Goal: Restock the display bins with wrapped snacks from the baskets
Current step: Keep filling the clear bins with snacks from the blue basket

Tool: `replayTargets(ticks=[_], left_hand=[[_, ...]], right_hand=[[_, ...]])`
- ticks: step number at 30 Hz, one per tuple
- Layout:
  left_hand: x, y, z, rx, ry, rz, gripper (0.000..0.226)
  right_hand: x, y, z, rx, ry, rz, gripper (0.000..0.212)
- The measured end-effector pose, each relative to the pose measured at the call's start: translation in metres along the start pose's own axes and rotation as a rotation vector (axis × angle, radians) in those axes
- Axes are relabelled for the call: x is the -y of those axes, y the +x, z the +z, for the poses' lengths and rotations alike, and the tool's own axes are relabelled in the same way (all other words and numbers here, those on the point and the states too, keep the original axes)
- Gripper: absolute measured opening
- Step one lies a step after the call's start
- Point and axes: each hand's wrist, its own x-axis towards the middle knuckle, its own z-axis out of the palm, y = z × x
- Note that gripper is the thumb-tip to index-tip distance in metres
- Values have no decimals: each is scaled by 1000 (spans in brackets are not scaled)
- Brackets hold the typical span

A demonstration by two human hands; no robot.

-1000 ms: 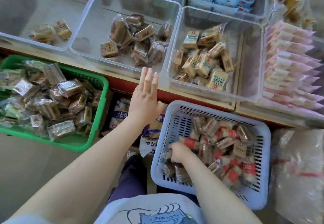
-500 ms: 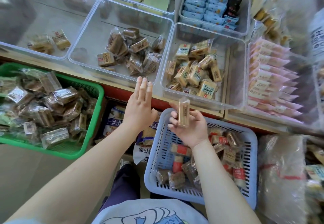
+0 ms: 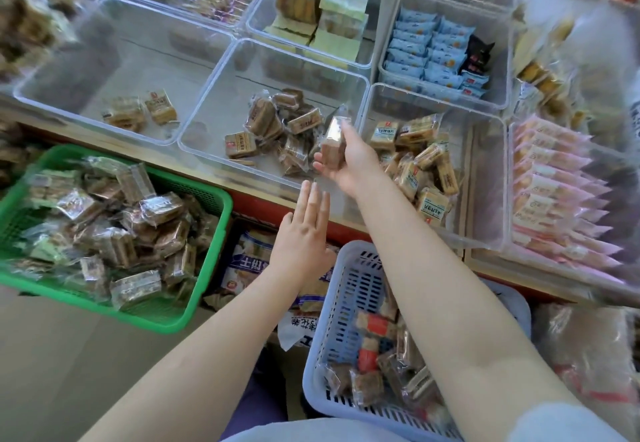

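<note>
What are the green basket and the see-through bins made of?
The green basket looks like molded plastic: bright even colour, walls full of small slots. The see-through bins seem to be hard clear plastic, glossy, since the snacks show through the walls.

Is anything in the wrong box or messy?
One thing stands out: a few black packets sit at the right end of the clear bin otherwise filled with neat rows of blue packets. They look mixed in. The brown snacks lie jumbled, nothing spilled.

Head cam, 1 view: looks fwd/down, close over bins (image 3: pixel 194 71).
</note>
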Motion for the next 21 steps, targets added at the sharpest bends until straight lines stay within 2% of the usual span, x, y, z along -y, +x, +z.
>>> replayTargets(ticks=[2, 4, 8, 12, 15, 17, 20, 21], left_hand=[[0, 0, 0, -3, -26, -1, 97], [-1, 0, -1, -1, -36, -9, 96], [-4, 1, -4, 3, -38, -28, 95], [-6, 1, -1, -15, -22, -49, 96], [-11, 2, 2, -19, -8, -80, 98], [-16, 4, 5, -20, -3, -111, 98], [-23, 4, 7, -54, -14, -145, 97], [-25, 4, 8, -61, -15, -151, 98]], right_hand=[[-1, 17, 9, -33, -68, -5, 27], [-2, 26, 11, -51, -163, -12, 34], [2, -2, 1, -43, -206, -102, 19], [-13, -65, -59, -72, -252, -219, 21], [-57, -94, -121, -238, -365, -88, 26], [-93, -96, -160, -376, -607, -1, 25], [-133, -89, -208, -501, -1120, 54, 14], [-143, -85, -221, -510, -1242, 55, 27]])
